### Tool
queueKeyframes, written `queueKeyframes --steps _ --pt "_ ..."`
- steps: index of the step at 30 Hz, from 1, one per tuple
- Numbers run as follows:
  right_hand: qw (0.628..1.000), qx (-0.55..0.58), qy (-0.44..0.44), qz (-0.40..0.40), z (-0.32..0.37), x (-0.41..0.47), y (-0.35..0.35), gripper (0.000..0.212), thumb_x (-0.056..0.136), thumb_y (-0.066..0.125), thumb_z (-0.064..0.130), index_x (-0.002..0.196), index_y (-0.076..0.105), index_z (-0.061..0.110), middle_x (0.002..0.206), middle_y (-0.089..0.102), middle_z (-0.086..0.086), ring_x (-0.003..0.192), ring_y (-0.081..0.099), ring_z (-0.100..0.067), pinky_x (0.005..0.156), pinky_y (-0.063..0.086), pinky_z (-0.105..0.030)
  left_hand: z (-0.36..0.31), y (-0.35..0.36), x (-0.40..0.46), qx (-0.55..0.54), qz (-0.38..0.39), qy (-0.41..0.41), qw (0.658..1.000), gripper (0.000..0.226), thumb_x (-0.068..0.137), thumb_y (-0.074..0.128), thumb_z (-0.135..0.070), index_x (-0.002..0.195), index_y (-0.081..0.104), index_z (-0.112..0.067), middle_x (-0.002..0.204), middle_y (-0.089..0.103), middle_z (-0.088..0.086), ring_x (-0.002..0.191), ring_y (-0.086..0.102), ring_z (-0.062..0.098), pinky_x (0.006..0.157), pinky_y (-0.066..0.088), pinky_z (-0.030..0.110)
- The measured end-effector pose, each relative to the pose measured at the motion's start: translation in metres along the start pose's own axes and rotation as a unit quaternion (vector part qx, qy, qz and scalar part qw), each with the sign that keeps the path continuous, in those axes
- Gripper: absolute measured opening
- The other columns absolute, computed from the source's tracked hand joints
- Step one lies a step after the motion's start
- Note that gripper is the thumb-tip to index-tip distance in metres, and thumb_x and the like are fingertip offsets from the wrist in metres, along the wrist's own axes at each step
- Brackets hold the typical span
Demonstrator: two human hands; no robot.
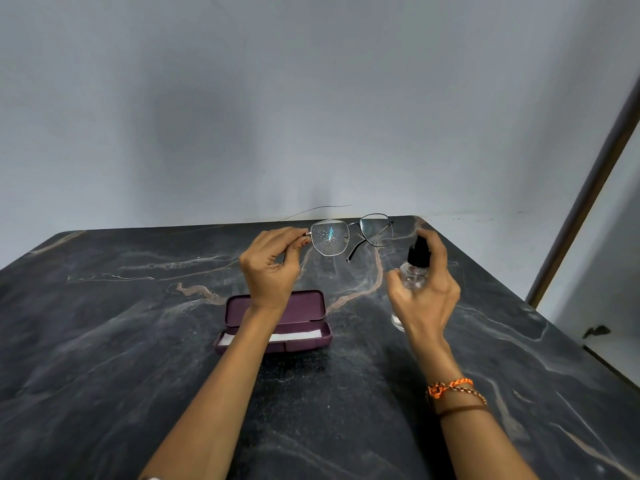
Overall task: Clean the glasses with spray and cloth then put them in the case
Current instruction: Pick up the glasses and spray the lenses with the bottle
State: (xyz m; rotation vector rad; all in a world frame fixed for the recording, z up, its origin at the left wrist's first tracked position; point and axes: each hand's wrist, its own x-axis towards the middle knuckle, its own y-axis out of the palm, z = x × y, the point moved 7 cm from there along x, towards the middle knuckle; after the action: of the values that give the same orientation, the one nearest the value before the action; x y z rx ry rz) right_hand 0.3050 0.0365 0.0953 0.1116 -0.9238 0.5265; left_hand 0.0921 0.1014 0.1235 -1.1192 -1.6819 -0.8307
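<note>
Two hands: left hand [272, 265] pinches glasses [351, 234].

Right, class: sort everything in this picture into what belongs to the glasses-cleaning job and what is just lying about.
Part of the job:
glasses
spray bottle
case
white cloth

Not part of the job:
thin wire at the table's far edge
wrist bands

No text, label, brand or number can be read anywhere: the spray bottle [412, 271] and the open case [277, 322] beside it show none.
</note>
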Motion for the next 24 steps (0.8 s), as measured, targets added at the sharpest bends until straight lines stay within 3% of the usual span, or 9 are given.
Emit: queueKeyframes --steps 6,9,14,18,24 --pt "1.0 -0.002 0.003 -0.024 -0.001 0.0 -0.003 0.071 0.063 0.059 0.005 0.124 0.037 0.033 0.07 0.063 -0.003 0.052 0.054 -0.024 0.054 0.041 -0.02 -0.004 0.0 0.0 -0.004 0.001 0.001 1.0 0.016 0.074 0.065 -0.008 0.077 0.07 0.007 0.077 0.066 0.007 0.071 0.06 0.013 0.067 0.048 0.015" --pt "1.0 -0.015 -0.005 -0.018 0.0 -0.001 -0.002 0.076 0.063 0.059 0.005 0.128 0.033 0.033 0.065 0.057 0.001 0.049 0.052 -0.025 0.051 0.042 -0.023 -0.002 0.001 0.0 0.004 0.001 0.001 1.0 0.01 0.07 0.071 0.0 0.076 0.07 0.007 0.074 0.069 0.012 0.07 0.06 0.013 0.067 0.048 0.014" --pt "0.998 -0.055 0.013 0.001 -0.01 -0.003 0.004 0.08 0.064 0.062 0.006 0.13 0.027 0.034 0.071 0.057 0.003 0.049 0.046 -0.019 0.048 0.028 -0.011 0.001 -0.001 0.0 0.007 -0.006 -0.002 1.0 0.012 0.067 0.07 0.011 0.078 0.07 0.007 0.075 0.068 0.011 0.071 0.06 0.013 0.067 0.049 0.016" --pt "0.995 -0.082 0.04 0.041 -0.023 -0.007 0.013 0.09 0.066 0.064 0.009 0.134 0.015 0.039 0.064 0.056 -0.002 0.046 0.044 -0.02 0.043 0.027 -0.018 0.002 -0.003 0.001 0.007 -0.011 -0.003 1.0 0.014 0.066 0.07 0.013 0.079 0.07 0.007 0.079 0.065 0.006 0.071 0.06 0.013 0.067 0.049 0.015" --pt "0.993 -0.101 0.046 0.05 -0.033 -0.013 0.017 0.091 0.069 0.068 0.016 0.135 0.009 0.039 0.073 0.054 -0.001 0.047 0.044 -0.019 0.048 0.029 -0.022 0.003 -0.008 0.0 0.008 -0.024 -0.021 0.999 0.011 0.069 0.068 0.01 0.08 0.069 0.009 0.074 0.069 0.017 0.071 0.059 0.012 0.067 0.05 0.016"
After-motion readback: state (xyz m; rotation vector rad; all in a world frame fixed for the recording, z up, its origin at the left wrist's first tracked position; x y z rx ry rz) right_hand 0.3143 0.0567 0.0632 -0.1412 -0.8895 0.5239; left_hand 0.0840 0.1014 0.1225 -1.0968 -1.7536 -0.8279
